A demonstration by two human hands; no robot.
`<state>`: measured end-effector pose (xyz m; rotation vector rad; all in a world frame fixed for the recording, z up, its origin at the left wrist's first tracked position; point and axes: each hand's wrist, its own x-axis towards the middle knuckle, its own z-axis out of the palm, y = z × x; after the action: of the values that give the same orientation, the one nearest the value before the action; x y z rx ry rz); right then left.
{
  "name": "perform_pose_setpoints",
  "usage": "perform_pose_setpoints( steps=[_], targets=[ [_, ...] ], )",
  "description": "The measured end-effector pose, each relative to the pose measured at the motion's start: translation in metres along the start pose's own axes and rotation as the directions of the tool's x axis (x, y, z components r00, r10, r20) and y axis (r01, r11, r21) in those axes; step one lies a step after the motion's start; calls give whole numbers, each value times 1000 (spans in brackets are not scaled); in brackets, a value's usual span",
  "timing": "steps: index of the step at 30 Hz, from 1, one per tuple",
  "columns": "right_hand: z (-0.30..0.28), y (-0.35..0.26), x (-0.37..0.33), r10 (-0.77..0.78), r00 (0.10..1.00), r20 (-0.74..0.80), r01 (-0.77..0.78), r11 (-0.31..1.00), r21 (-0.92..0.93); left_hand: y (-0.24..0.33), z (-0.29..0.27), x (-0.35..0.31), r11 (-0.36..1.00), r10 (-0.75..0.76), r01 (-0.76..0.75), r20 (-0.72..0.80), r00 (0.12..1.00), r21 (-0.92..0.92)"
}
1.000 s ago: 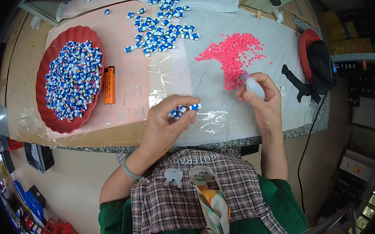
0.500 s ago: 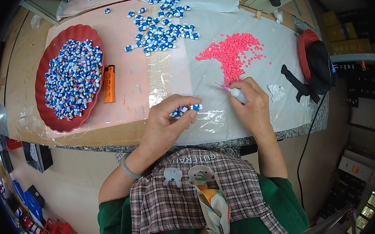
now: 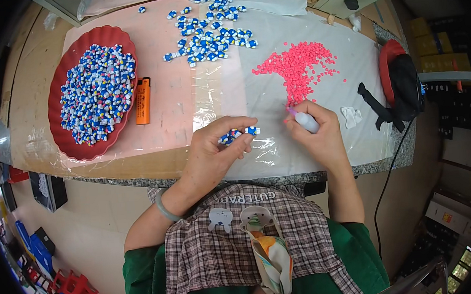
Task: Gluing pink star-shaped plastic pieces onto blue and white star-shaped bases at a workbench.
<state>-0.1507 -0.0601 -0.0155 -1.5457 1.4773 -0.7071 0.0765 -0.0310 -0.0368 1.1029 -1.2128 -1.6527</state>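
My left hand (image 3: 216, 146) is closed round several small blue-and-white figures. One figure (image 3: 252, 130) is pinched upright-side out between its thumb and forefinger; other figures (image 3: 229, 137) sit in the curl of the fingers. My right hand (image 3: 320, 132) grips a small white squeeze bottle (image 3: 306, 122) with a purple-pink nozzle. At that hand's fingertips shows a tiny pink piece (image 3: 285, 121). Just beyond lies a spread of small pink pieces (image 3: 301, 64), its narrow end close to the nozzle. The thin tip itself is hard to make out.
On the left stands a red scalloped tray (image 3: 54, 106) heaped with blue-and-white figures, beside an orange oblong thing (image 3: 143, 102). More loose figures (image 3: 210, 35) lie at the far middle. Rightward are a crumpled white scrap (image 3: 350, 117), a black strap (image 3: 373, 103) and a control box (image 3: 334, 1).
The bottle's nozzle has turned away from the left hand, toward the pink pieces. A pink piece now shows at my right fingertips. The whole view has shifted slightly; my left hand keeps its grip.
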Motion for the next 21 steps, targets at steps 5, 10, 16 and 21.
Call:
perform_pose_setpoints(
  steps=[5, 10, 16, 21],
  targets=[
    [10, -10, -10, 103, 970, 219, -186, 898, 398, -1, 5, 0, 989, 88, -84, -31, 996, 120],
    [25, -10, -8, 59, 979, 198, -133, 912, 389, -1, 6, 1, 905, 263, -246, -2, 965, 347],
    [29, -11, -11, 56, 984, 169, -106, 948, 302, 0, 8, 0, 831, 359, -325, 13, 933, 451],
    [31, -12, -10, 74, 986, 150, -111, 960, 259, -3, 11, 1, 771, 444, -400, 32, 896, 495]
  ],
)
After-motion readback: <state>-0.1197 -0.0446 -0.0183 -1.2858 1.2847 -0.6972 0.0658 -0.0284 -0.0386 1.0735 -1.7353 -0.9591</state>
